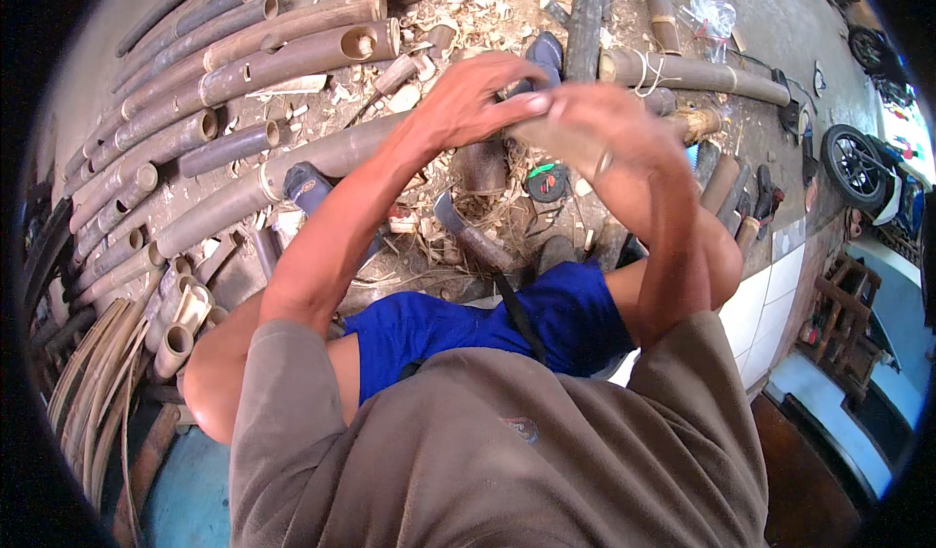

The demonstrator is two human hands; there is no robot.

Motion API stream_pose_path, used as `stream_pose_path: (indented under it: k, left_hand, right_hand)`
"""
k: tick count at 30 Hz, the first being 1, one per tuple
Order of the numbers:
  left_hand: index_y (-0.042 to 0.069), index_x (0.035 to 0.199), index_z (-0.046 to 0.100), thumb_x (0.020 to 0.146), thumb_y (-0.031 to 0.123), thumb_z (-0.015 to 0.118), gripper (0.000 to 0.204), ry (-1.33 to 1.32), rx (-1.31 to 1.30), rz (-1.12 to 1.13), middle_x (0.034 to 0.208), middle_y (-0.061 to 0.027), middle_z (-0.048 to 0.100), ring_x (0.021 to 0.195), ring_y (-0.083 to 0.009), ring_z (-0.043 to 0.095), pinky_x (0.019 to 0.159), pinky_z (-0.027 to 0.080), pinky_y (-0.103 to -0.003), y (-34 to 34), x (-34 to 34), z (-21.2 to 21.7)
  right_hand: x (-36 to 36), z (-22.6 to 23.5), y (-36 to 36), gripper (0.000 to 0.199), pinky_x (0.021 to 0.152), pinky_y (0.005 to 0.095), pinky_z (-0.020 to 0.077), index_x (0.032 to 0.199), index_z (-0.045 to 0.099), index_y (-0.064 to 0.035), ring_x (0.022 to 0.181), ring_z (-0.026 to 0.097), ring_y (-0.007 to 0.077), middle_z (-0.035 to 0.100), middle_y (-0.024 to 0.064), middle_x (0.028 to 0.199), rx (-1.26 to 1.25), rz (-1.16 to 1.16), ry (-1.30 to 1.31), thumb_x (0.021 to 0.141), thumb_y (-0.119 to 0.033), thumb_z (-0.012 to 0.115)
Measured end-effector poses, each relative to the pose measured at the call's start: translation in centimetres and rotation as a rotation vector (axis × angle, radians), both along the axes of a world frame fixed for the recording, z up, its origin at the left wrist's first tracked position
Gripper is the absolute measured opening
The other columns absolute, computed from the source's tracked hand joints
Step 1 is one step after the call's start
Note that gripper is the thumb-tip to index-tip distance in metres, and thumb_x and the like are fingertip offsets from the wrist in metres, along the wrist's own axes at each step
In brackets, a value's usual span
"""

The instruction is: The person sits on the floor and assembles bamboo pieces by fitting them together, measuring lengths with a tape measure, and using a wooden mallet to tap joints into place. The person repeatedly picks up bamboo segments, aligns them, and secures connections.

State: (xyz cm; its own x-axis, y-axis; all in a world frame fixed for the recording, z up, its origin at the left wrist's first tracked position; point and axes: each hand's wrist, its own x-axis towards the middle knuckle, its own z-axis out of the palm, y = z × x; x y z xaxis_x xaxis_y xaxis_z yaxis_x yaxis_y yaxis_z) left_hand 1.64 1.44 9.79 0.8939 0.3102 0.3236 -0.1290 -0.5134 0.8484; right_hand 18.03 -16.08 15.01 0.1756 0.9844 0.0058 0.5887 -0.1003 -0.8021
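Note:
My left hand (478, 104) is raised in front of me, its fingers curled and its thumb stretched toward the right hand. What it grips, if anything, I cannot make out. My right hand (619, 124) is close beside it, smeared by motion, so its fingers are unclear. Just beneath both hands runs a long bamboo pole (361, 148), partly hidden by my left forearm. Between my legs lies a curved-blade knife (451, 215) with a thick handle. A green and black tape measure (546, 182) rests beside a cut bamboo piece (483, 170).
Several bamboo poles (292, 60) lie at the left, with bent bamboo strips (93, 392) nearer me. Wood chips (478, 7) litter the floor. At the right are a tied bamboo pole (726, 75), a clear plastic bag (710, 19) and a motorcycle wheel (856, 163).

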Motion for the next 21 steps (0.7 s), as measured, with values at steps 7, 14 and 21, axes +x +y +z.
stream_pose_path:
  k: [7,14,21]
  left_hand:
    - [-0.007,0.089,0.072,0.098,0.084,0.021,0.105,0.389,-0.614,0.363,0.070,-0.0200,0.064,0.072,-0.0275,0.062,0.073,0.049,-0.044,2.3,4.3,0.3]
    - [-0.017,0.092,0.069,0.095,0.087,0.022,0.115,0.519,-0.626,0.491,0.087,-0.0328,0.070,0.096,-0.0369,0.066,0.093,0.049,-0.048,1.4,4.7,-5.8]
    - [-0.009,0.106,0.071,0.097,0.085,0.020,0.108,0.663,-0.658,0.476,0.081,-0.0314,0.067,0.088,-0.0403,0.067,0.090,0.049,-0.050,3.1,3.2,-9.2]
  right_hand:
    - [-1.8,-0.1,12.3,0.024,0.068,0.0272,0.0490,0.101,0.070,-0.0025,0.077,0.060,0.0075,0.069,0.0002,0.087,0.194,-0.633,0.656,0.091,-0.023,0.079]
    - [-2.6,-10.6,16.5,0.016,0.057,0.0303,0.0448,0.079,0.065,-0.0050,0.065,0.053,0.0087,0.062,-0.0011,0.074,0.393,-0.866,0.849,0.087,-0.016,0.072]
    - [-3.0,-13.1,18.6,0.013,0.050,0.0298,0.0402,0.080,0.066,-0.0061,0.056,0.052,0.0090,0.060,-0.0011,0.070,0.173,-0.846,1.012,0.087,-0.015,0.072]
